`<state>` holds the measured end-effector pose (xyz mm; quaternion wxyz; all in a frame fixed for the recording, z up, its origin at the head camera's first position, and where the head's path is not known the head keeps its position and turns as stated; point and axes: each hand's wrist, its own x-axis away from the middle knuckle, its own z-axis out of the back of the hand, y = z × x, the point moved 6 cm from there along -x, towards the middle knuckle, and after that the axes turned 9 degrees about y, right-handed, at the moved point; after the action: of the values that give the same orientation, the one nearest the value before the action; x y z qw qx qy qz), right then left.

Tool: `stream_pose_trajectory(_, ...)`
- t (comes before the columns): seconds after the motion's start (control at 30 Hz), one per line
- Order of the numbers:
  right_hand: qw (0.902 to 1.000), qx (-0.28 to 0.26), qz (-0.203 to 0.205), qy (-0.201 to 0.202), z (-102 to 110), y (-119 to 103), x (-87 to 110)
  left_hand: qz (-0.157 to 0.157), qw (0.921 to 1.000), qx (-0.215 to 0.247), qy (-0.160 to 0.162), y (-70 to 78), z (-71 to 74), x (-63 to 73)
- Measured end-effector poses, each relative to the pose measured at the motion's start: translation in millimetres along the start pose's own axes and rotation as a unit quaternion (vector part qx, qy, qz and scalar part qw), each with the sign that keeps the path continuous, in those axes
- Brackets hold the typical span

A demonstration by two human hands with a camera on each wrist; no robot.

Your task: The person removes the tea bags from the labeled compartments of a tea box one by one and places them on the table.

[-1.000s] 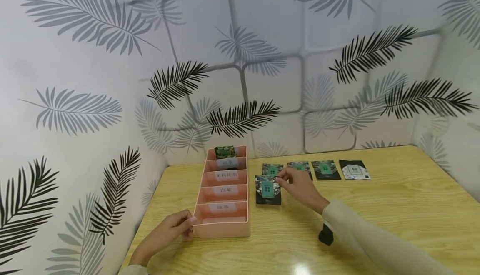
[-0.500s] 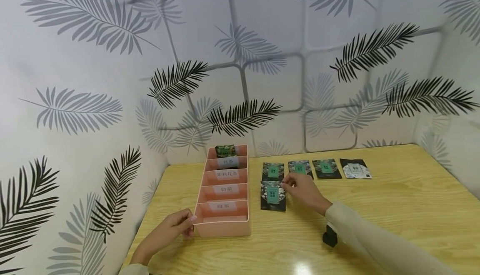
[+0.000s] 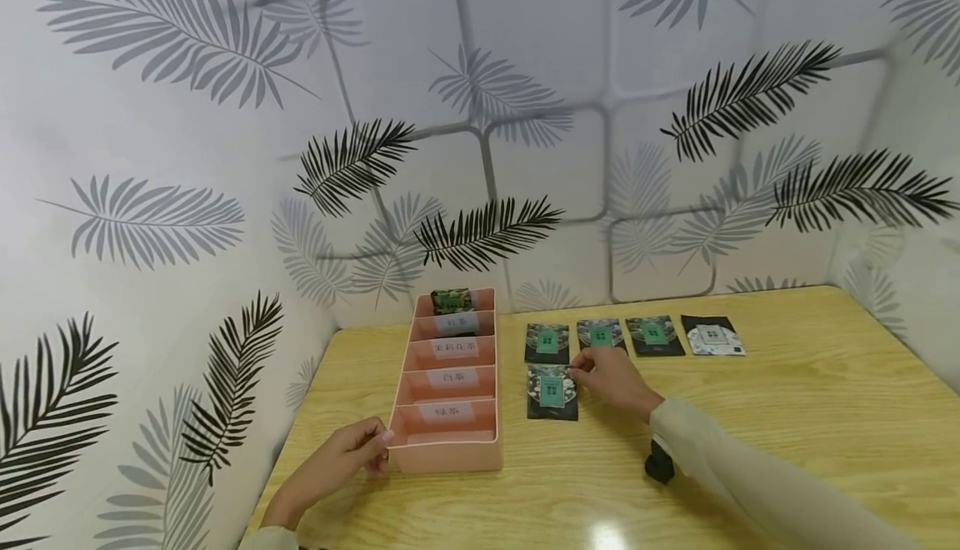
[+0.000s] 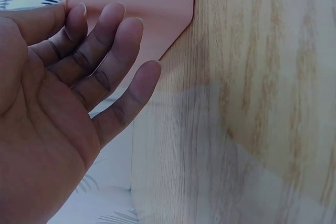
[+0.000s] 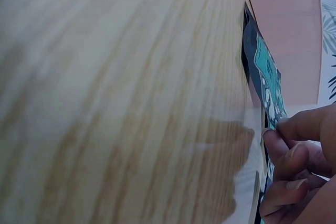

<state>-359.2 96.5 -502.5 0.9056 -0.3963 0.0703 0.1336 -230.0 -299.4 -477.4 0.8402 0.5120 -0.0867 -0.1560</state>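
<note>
My right hand (image 3: pixel 617 383) pinches the upper right corner of a dark tea sachet (image 3: pixel 552 393) with a green label, low over the table. In the right wrist view, thumb and forefinger hold the tilted sachet (image 5: pixel 268 72) by its corner. At the front left corner of a pink divided box (image 3: pixel 446 457), my left hand (image 3: pixel 341 460) grips the rim. The left wrist view has thumb and forefinger pinching that edge, the other fingers (image 4: pixel 128 40) loosely bent beside the wall. Paper labels mark the dividers. A green patterned packet (image 3: pixel 451 302) lies in the rearmost compartment.
Behind the held sachet, a row of flat sachets lies along the back: dark ones (image 3: pixel 547 342), (image 3: pixel 655 336) and a white-and-black one (image 3: pixel 712 336) at the right end. My right hand partly covers another sachet (image 3: pixel 597 333). A patterned wall (image 3: pixel 540 258) stands behind the table (image 3: pixel 787 383).
The held sachet has moved slightly right and toward me, then straightened just in front of the row's leftmost sachet. My left hand stays on the box corner.
</note>
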Motion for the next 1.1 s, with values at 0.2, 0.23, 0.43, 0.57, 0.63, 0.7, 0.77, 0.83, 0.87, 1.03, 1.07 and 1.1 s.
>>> stream_pose_trajectory(0.2, 0.9999, 0.006, -0.002, -0.008, -1.2, 0.9, -0.7, 0.005, 1.0, 0.001, -0.002, -2.0, -0.6, 0.2)
stream_pose_trajectory(0.23, 0.9999, 0.006, 0.0, -0.009, -1.5, 1.0, -0.7, 0.006, 1.0, 0.003, -0.003, -2.3, -0.6, 0.2)
stream_pose_trajectory(0.43, 0.9999, 0.012, 0.004, -0.006, -3.2, 3.4, -2.3, 0.005, 1.0, 0.001, -0.003, -3.4, -0.3, -0.6)
stream_pose_trajectory(0.57, 0.9999, 0.013, 0.008, -0.007, -3.8, 3.4, -2.3, 0.005, 1.0, -0.002, -0.001, -4.0, -0.3, -1.1)
stream_pose_trajectory(0.63, 0.9998, 0.014, 0.01, -0.007, -3.6, 3.1, -2.0, 0.007, 1.0, -0.003, -0.001, -4.4, -0.4, -1.0)
stream_pose_trajectory(0.7, 0.9997, 0.019, 0.014, -0.005, -2.6, 2.7, -1.7, 0.008, 1.0, -0.004, 0.0, -4.6, -0.7, -1.1)
stream_pose_trajectory(0.77, 0.9996, 0.021, 0.017, -0.001, -0.7, 1.8, -1.5, 0.008, 0.9999, -0.006, 0.001, -4.6, -0.8, -1.1)
stream_pose_trajectory(0.83, 0.9997, 0.019, 0.012, 0.002, 1.1, 1.6, -1.6, 0.009, 0.9999, -0.006, 0.001, -4.4, -0.9, -1.0)
stream_pose_trajectory(0.87, 0.9998, 0.016, 0.012, 0.001, 2.0, 1.3, -1.6, 0.01, 0.9999, -0.006, 0.001, -4.1, -0.9, -1.0)
stream_pose_trajectory(1.03, 0.9997, 0.013, 0.02, 0.003, 4.5, 0.5, -3.4, 0.012, 0.9999, -0.003, -0.001, -3.0, -1.3, -1.1)
stream_pose_trajectory(1.07, 0.9996, 0.012, 0.024, 0.003, 4.8, 0.2, -3.7, 0.012, 0.9999, -0.004, -0.002, -2.8, -1.3, -1.1)
stream_pose_trajectory(1.1, 0.9995, 0.012, 0.028, 0.004, 5.0, -0.3, -3.8, 0.012, 0.9999, -0.005, -0.002, -2.7, -1.4, -1.2)
